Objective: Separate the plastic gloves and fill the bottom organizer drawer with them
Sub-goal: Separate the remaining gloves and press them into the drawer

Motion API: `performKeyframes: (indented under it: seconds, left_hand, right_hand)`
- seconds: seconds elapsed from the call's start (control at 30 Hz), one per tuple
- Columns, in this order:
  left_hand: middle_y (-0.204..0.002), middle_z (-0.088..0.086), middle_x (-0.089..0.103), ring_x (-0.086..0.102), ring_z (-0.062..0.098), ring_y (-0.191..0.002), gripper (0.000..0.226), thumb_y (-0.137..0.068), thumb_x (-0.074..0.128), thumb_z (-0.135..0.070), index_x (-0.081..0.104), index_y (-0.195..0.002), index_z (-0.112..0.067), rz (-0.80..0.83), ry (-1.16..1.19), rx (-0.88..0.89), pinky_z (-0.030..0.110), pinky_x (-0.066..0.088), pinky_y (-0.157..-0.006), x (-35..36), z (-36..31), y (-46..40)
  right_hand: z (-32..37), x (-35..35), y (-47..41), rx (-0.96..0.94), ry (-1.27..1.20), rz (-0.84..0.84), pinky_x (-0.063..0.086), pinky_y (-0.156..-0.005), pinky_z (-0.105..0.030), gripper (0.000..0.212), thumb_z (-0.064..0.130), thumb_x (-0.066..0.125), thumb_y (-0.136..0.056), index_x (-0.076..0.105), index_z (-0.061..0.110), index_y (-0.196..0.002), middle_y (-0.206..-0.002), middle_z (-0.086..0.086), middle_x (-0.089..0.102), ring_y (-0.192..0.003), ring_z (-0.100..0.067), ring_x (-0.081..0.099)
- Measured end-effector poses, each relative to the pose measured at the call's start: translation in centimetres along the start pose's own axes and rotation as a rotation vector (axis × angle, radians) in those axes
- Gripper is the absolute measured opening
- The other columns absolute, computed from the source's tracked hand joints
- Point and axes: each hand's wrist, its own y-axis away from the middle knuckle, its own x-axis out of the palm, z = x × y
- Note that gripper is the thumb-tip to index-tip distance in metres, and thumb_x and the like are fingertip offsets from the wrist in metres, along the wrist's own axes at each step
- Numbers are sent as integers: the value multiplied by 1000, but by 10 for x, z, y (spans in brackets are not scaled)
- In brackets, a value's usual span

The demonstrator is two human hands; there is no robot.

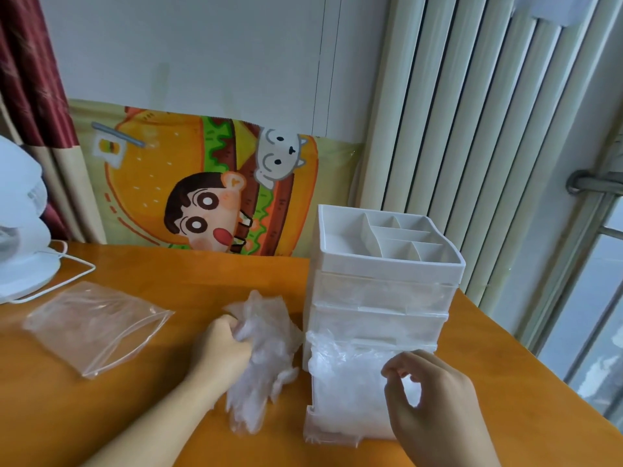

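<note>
The left hand (225,345) grips a bunch of plastic gloves (266,352) on the table beside the organizer, while the right hand (435,396), fingers loosely curled and holding nothing clearly visible, hovers over the glove-filled bottom drawer (340,399) (flimsy, clingy film, probably best pinched at one cuff).

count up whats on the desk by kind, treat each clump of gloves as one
Glove clumps: 2, one gripped by the left hand beside the organizer, one in the pulled-out bottom drawer under the right hand
Zip bags: 1
Drawer organizers: 1
White fans with a cord: 1
Total: 5
</note>
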Motion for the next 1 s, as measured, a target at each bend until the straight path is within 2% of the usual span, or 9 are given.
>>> performKeyframes:
  seconds: [0.17, 0.27, 0.37, 0.5, 0.6, 0.7, 0.77, 0.87, 1.0]
  left_hand:
    - [-95, -3, 78, 74, 14, -85, 17, -95, 71, -15, 66, -107, -25, -13, 325, 81, 33, 57, -73, -43, -1, 27]
    - [-99, 3, 79, 74, 24, -73, 20, -94, 74, -14, 66, -109, -24, 57, 448, 118, 45, 57, -70, -69, 1, 51]
    - [-104, 10, 79, 75, 40, -83, 29, -93, 74, -7, 64, -118, -18, 223, 600, 178, 49, 59, -72, -84, -2, 77]
    - [-117, 16, 76, 74, 33, -109, 55, -79, 75, -1, 62, -130, -15, 468, 755, 180, 40, 62, -89, -98, 0, 95]
    - [-113, 17, 77, 75, 35, -104, 55, -74, 69, 5, 65, -127, -11, 525, 758, 86, 38, 64, -79, -106, 5, 92]
    - [-98, 13, 79, 76, 30, -91, 50, -68, 72, 7, 70, -116, -5, 334, 632, -28, 41, 58, -76, -102, 12, 85]
    - [-99, 10, 80, 74, 21, -92, 52, -54, 82, -6, 79, -107, -7, 246, 570, -89, 46, 53, -89, -101, 15, 82]
    - [-100, 2, 80, 74, 24, -102, 68, -35, 99, -42, 81, -98, -25, 327, 595, -134, 55, 50, -102, -99, 9, 82]
    - [-79, 1, 76, 68, 20, -96, 7, -86, 80, -27, 75, -83, -24, 143, 502, -33, 41, 46, -89, -107, 8, 83]
  right_hand:
    - [23, -4, -9, 8, -85, -89, 48, -68, -9, 39, -2, 82, -76, 70, 36, -73, -75, 23, 70, -83, 4, 66]
    - [63, 1, -13, 106, -460, 38, 55, -75, -17, 13, 20, 78, -88, 72, 30, -93, -93, 18, 75, -91, -5, 73]
    - [104, 12, -19, 204, -683, 321, 57, -92, -31, 43, 57, 80, -81, 70, 29, -111, -109, 15, 76, -105, -4, 72]
    - [130, 24, -18, 295, -809, 455, 48, -56, -15, 13, 20, 77, -95, 74, 16, -83, -62, 13, 70, -57, 3, 66]
    - [129, 37, -12, 369, -862, 394, 49, -55, -28, 21, 21, 81, -90, 75, 4, -78, -68, -10, 72, -62, -16, 68]
    - [119, 43, -9, 409, -815, 283, 54, -61, -36, 23, 25, 82, -86, 77, 3, -82, -81, -22, 75, -67, -22, 71]
    - [116, 46, -7, 404, -749, 275, 52, -59, -36, 24, 22, 79, -89, 73, 1, -80, -76, -21, 73, -64, -20, 68]
    - [116, 50, -4, 351, -686, 288, 44, -55, -34, 40, 35, 76, -81, 65, -2, -75, -63, -17, 62, -58, -16, 58]
    - [115, 52, -3, 298, -668, 261, 44, -55, -33, 50, 44, 72, -74, 63, -5, -74, -73, -25, 64, -59, -15, 59]
